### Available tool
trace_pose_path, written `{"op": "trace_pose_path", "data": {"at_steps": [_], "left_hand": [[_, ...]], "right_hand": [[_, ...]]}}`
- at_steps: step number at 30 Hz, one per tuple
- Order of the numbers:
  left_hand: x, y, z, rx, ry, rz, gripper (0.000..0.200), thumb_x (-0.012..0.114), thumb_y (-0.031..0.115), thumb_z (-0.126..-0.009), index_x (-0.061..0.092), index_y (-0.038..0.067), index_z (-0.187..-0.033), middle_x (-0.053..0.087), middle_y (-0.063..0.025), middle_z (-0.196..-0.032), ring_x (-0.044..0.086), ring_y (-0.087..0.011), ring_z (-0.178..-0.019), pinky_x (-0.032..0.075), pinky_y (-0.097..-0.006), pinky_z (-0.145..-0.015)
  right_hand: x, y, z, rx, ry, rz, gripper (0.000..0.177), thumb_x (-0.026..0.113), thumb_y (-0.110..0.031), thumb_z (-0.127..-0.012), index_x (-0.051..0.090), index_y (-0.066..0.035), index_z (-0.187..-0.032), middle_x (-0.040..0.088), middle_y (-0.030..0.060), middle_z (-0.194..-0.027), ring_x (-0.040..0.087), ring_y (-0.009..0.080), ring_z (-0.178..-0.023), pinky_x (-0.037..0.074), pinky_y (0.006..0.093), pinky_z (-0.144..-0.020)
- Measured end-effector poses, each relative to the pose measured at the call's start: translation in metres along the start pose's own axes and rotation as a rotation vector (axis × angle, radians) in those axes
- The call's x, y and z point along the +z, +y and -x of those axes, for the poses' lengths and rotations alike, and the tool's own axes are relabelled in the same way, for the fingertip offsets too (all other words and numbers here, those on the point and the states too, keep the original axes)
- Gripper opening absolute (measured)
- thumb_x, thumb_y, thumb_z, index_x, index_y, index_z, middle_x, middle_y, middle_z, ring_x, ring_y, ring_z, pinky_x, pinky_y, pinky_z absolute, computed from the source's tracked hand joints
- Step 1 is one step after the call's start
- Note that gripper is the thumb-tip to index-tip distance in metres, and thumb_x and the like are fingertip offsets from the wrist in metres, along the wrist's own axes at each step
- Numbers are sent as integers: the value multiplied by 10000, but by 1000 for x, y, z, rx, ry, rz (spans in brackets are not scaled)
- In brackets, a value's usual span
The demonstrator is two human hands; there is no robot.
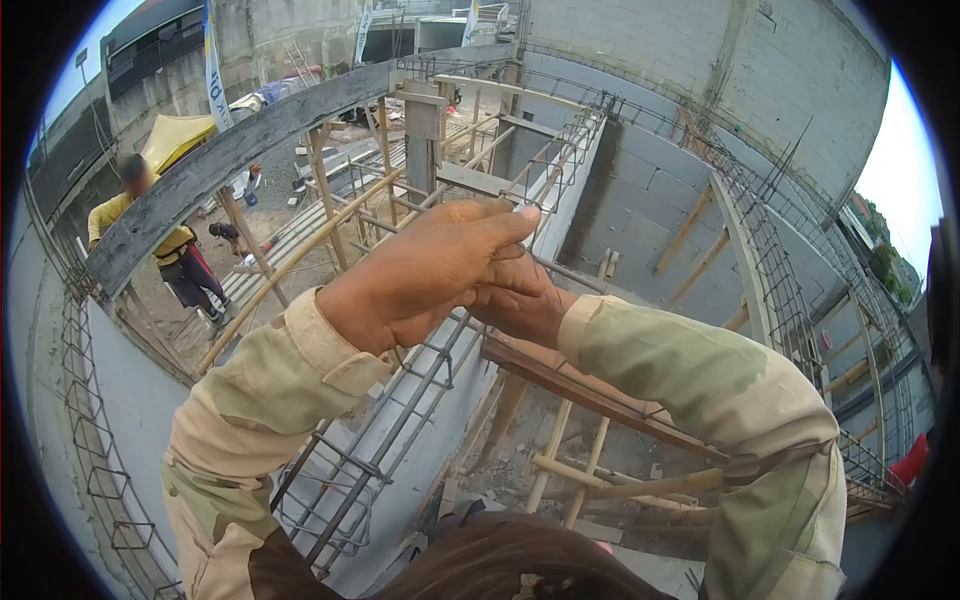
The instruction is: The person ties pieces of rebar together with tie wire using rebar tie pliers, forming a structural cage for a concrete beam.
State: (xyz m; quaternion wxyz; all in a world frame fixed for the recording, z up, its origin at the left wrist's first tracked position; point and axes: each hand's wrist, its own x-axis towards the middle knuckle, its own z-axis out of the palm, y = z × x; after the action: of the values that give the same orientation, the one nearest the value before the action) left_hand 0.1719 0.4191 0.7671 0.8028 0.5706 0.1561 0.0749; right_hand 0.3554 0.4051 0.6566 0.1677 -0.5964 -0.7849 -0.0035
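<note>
My left hand is closed, its thumb stretched toward the upper right and its fingers curled. Just below and to the right, touching it, my right hand is closed too. Whatever sits between the fingers is hidden. Both hands are over a long rebar cage of straight bars and bent stirrups, which runs along the top of a grey block wall. Past the hands the cage continues toward the far wall. A crossing bar passes close behind my right hand.
A brown timber beam juts out below my right forearm, with bamboo poles lower down. A curved concrete beam crosses the upper left. Another rebar cage tops the right wall. A person in a yellow shirt stands at left.
</note>
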Motion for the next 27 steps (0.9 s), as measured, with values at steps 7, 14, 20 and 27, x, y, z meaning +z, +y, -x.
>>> {"op": "trace_pose_path", "data": {"at_steps": [7,14,20,27], "left_hand": [[-97,-83,-47,143,462,123,227,508,115,-1051,575,-25,-1217,658,-185,-1131,682,-247,-973,582,-362,-913],[-85,-106,-71,-29,389,163,144,510,7,-977,630,-50,-1033,669,-157,-1044,689,-223,-905,602,-331,-851],[-84,-126,-117,11,449,306,150,580,49,-935,644,-39,-1040,697,-127,-965,697,-231,-821,609,-429,-723],[-84,-129,-111,-19,392,403,285,698,262,-968,642,38,-1136,695,-85,-1037,638,-192,-944,571,-400,-784]], "right_hand": [[-19,-30,-26,414,-64,350,155,676,-91,-759,752,35,-806,728,266,-844,742,413,-843,606,464,-757],[-27,0,-16,1046,109,-797,119,602,22,-897,660,122,-924,694,197,-812,741,308,-689,662,397,-601],[-42,-7,-17,543,-195,-123,82,646,31,-858,692,73,-912,718,177,-916,738,315,-754,649,390,-684],[-45,-17,-28,-487,-520,874,162,653,-148,-883,716,-18,-808,679,98,-921,677,256,-974,611,372,-809]]}}
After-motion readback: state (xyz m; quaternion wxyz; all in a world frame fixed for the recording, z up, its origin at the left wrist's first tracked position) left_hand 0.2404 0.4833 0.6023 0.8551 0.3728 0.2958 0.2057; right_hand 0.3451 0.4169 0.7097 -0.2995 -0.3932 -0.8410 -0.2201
